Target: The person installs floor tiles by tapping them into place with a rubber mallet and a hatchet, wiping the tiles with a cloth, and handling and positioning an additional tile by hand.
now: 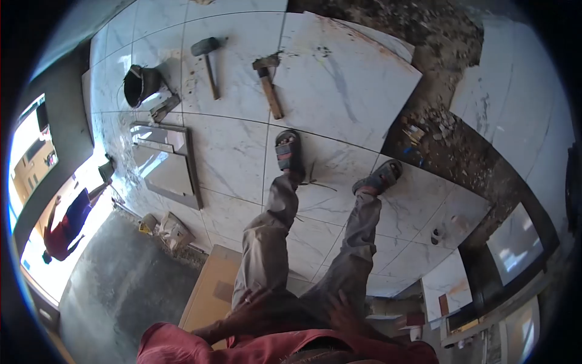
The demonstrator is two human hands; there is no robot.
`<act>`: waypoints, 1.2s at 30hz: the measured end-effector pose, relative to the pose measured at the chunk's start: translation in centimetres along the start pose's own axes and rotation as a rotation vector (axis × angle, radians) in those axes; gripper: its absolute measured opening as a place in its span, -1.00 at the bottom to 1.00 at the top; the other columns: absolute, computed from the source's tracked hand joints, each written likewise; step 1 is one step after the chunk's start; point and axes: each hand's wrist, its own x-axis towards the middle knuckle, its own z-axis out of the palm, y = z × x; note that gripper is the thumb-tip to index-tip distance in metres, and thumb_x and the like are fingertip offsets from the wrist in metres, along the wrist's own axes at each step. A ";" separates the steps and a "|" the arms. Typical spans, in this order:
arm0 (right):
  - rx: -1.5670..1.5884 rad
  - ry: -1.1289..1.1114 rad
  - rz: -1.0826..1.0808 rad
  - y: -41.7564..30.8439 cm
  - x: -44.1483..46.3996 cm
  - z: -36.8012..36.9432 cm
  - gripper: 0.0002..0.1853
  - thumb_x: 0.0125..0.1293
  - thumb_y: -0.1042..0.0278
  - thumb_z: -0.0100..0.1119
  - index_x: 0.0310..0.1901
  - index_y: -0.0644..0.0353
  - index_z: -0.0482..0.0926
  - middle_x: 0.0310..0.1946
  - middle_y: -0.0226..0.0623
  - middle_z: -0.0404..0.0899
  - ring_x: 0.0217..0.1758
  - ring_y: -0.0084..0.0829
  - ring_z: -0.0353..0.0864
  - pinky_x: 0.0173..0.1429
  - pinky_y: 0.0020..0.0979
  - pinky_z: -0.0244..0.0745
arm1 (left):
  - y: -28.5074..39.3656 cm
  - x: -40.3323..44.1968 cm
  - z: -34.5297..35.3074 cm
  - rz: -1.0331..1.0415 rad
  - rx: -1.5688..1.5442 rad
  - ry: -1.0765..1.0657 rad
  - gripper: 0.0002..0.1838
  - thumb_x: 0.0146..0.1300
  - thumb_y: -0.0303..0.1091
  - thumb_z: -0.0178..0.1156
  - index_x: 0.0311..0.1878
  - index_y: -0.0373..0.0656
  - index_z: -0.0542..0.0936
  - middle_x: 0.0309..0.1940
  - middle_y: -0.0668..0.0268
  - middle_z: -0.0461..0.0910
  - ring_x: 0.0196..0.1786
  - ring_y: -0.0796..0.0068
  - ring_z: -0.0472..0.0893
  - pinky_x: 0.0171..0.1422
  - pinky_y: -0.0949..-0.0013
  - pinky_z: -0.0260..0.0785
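My left hand rests on my left thigh, its fingers laid out over the grey trouser cloth. On the other thigh lies my right hand, fingers spread, with nothing in it. Both hands are dim against the dark cloth. Beyond my sandalled feet, a mallet with a dark head lies on the marble-patterned floor tiles. To its right is a wooden-handled hammer, its head touching or close to the edge of a large loose-looking tile.
A black bucket lies tilted at the left, near stacked tile pieces. Broken rubble fills a strip at the right. A cardboard box stands beside my left leg. Another person is by the bright doorway.
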 end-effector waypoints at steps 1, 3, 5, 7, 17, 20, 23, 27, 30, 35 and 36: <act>0.112 -0.005 0.048 -2.0 -0.2 -0.4 -0.53 0.16 0.00 0.13 0.01 0.13 0.56 0.17 -0.05 0.36 0.25 0.24 0.19 0.36 0.13 0.07 | 0.4 -1.2 -1.1 0.008 -0.025 -0.025 -0.58 0.25 -0.13 0.12 0.16 -0.01 0.51 0.33 0.00 0.24 0.38 -0.03 0.24 0.41 -0.07 0.08; 0.119 -0.017 0.049 -4.7 0.0 -1.0 -0.56 0.15 0.01 0.13 -0.04 0.12 0.59 0.12 -0.03 0.39 0.20 0.15 0.26 0.31 0.09 0.16 | 0.0 -3.3 -1.7 -0.013 -0.125 -0.039 -0.57 0.25 -0.13 0.12 0.16 -0.02 0.51 0.31 0.01 0.26 0.35 -0.02 0.27 0.39 -0.05 0.11; 0.120 -0.015 0.055 -6.3 1.3 -2.1 -0.59 0.14 0.02 0.12 -0.09 0.11 0.61 0.08 -0.01 0.42 0.15 0.07 0.33 0.25 0.06 0.24 | -1.4 -4.6 -2.1 -0.044 -0.214 -0.063 -0.57 0.25 -0.14 0.12 0.17 -0.03 0.50 0.29 0.02 0.28 0.32 -0.01 0.29 0.37 -0.04 0.13; 0.063 -0.128 0.247 -8.4 3.4 -3.9 -0.66 0.13 -0.05 0.14 -0.24 0.02 0.61 0.00 -0.16 0.45 0.01 -0.11 0.48 0.04 -0.12 0.45 | -3.0 -5.4 -2.6 -0.080 -0.265 -0.080 -0.57 0.26 -0.14 0.12 0.17 -0.04 0.49 0.27 0.03 0.30 0.30 0.00 0.32 0.35 -0.03 0.15; 0.215 -0.221 0.082 -7.9 6.3 -3.8 -0.75 0.24 0.15 0.08 -0.25 0.16 0.54 -0.30 -0.19 0.49 -0.23 -0.28 0.53 -0.12 -0.26 0.47 | -8.5 -4.7 -5.7 -0.259 -0.339 -0.188 -0.56 0.27 -0.17 0.11 0.20 -0.07 0.46 0.18 0.08 0.41 0.17 0.04 0.44 0.24 0.04 0.26; 0.306 -0.345 -0.021 -4.4 9.1 -5.6 -0.78 0.27 0.21 0.05 -0.24 0.19 0.53 -0.31 -0.19 0.49 -0.24 -0.32 0.53 -0.14 -0.29 0.47 | -11.1 -1.3 -6.5 -0.316 -0.322 -0.273 -0.55 0.28 -0.17 0.11 0.21 -0.09 0.44 0.15 0.09 0.44 0.13 0.05 0.47 0.21 0.06 0.30; 0.519 -0.489 -0.203 2.5 15.7 -10.3 -0.81 0.30 0.27 0.02 -0.23 0.22 0.52 -0.33 -0.19 0.50 -0.26 -0.37 0.52 -0.15 -0.33 0.47 | -14.9 3.5 -7.8 -0.369 -0.267 -0.417 -0.55 0.28 -0.18 0.11 0.21 -0.10 0.43 0.13 0.11 0.47 0.09 0.06 0.51 0.18 0.08 0.33; 0.421 0.192 -0.075 18.6 29.0 -20.5 -0.84 0.35 0.36 -0.02 -0.22 0.26 0.50 -0.34 -0.20 0.51 -0.28 -0.43 0.50 -0.18 -0.39 0.46 | -22.0 16.2 -14.7 -0.369 -0.075 -0.386 -0.54 0.29 -0.19 0.10 0.22 -0.11 0.42 0.09 0.13 0.52 0.04 0.08 0.56 0.14 0.10 0.38; 0.169 0.912 0.388 35.6 35.1 -26.2 -0.63 0.32 0.37 0.06 0.14 0.24 0.41 0.02 0.01 0.49 0.11 -0.04 0.48 0.14 -0.15 0.39 | -28.0 30.4 -25.8 -0.148 0.082 0.487 -0.59 0.29 -0.24 0.12 0.17 -0.19 0.43 0.00 0.07 0.56 0.03 0.06 0.56 0.12 0.10 0.39; -0.100 1.221 0.633 50.9 36.3 -24.0 -0.36 0.28 0.23 0.16 0.30 0.36 0.19 0.22 0.14 0.31 0.31 0.01 0.29 0.34 -0.15 0.21 | -40.9 46.3 -30.7 -0.284 0.107 0.927 -0.44 0.15 -0.20 0.25 0.19 -0.03 0.28 -0.01 -0.17 0.38 -0.13 -0.32 0.51 -0.08 -0.15 0.41; -0.057 1.269 0.663 53.0 36.4 -22.8 -0.32 0.25 0.20 0.20 0.31 0.36 0.18 0.21 0.13 0.31 0.31 0.00 0.29 0.33 -0.16 0.22 | -44.3 48.8 -29.2 -0.283 0.156 0.942 -0.40 0.13 -0.20 0.27 0.20 -0.01 0.25 0.02 -0.19 0.34 -0.16 -0.36 0.51 -0.10 -0.18 0.41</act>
